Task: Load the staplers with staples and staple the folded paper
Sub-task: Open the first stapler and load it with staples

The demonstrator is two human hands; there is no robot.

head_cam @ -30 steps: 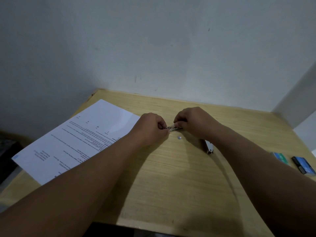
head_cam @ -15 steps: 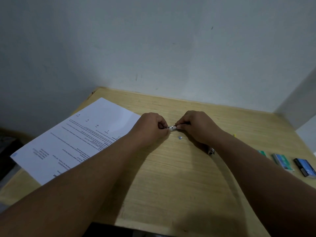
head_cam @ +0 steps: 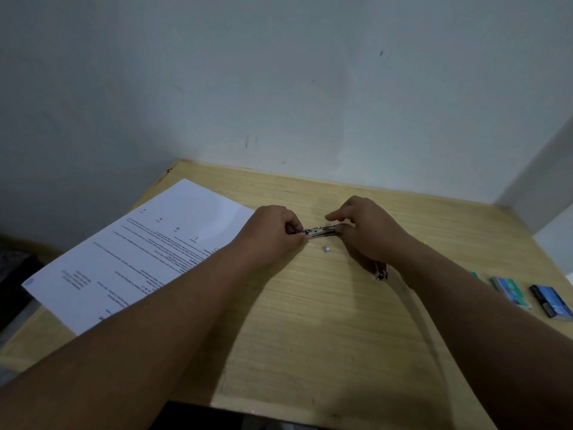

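Observation:
A small metal stapler part (head_cam: 321, 232) is held level between both hands above the wooden table (head_cam: 310, 336). My left hand (head_cam: 273, 231) pinches its left end with closed fingers. My right hand (head_cam: 369, 231) grips its right end with the thumb underneath, the index finger lifted off and pointing left. A second metal stapler piece (head_cam: 380, 272) lies on the table under my right wrist, mostly hidden. A printed white paper (head_cam: 148, 249) lies flat at the left. A tiny pale scrap (head_cam: 326, 249) rests just below the held part.
Staple boxes lie at the table's right edge: a green one (head_cam: 510, 288) and a blue and black one (head_cam: 552, 301). A grey wall (head_cam: 279, 88) rises behind the table. A white ledge (head_cam: 545, 181) juts out at the right.
My hands have drawn apart, so more of the metal part shows between them. My right index finger has lifted off it. The view has shifted slightly.

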